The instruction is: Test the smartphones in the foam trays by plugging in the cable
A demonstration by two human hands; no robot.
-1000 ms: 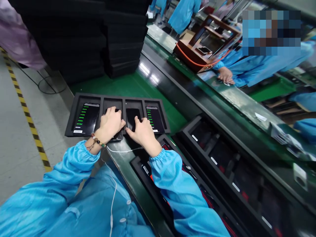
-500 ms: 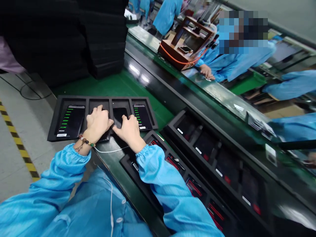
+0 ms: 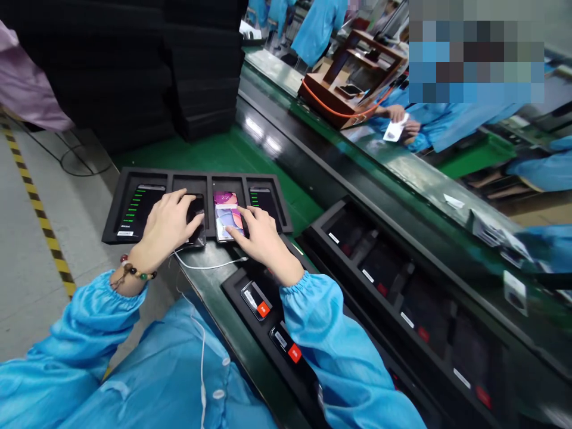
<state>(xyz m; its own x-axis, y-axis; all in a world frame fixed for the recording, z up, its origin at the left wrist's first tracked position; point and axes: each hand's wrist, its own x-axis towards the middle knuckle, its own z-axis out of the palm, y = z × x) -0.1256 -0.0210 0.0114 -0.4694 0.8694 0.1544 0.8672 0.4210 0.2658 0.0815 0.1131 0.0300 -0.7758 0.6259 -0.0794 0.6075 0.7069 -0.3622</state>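
Observation:
A black foam tray (image 3: 111, 205) with phone-sized compartments lies across the bench's far end. My left hand (image 3: 165, 223), wearing a bead bracelet, grips a dark smartphone (image 3: 196, 238) whose lower end sticks out over the tray's near rim. Its thumb lies over the glass; the far edge under the fingers is hidden. My right hand (image 3: 263, 235) holds the right side of a lit smartphone (image 3: 224, 208), thumb on the screen and fingers at the edge. Dark-screened phones with green text, one on the left (image 3: 145, 208) and one on the right (image 3: 263, 196), lie in the outer compartments.
A white cable (image 3: 210, 266) runs over the bench before the tray. Nearer me, another foam tray (image 3: 232, 292) holds phones with red labels. A longer tray (image 3: 319, 225) stands right, beside the conveyor (image 3: 304, 158). Black foam stacks (image 3: 196, 71) rise behind. A co-worker's hands (image 3: 395, 113) hold a white item.
The phone by my right hand has lit up, showing a colourful lock screen. My right thumb has moved onto its screen. My left hand has shifted left on its phone, uncovering more of it.

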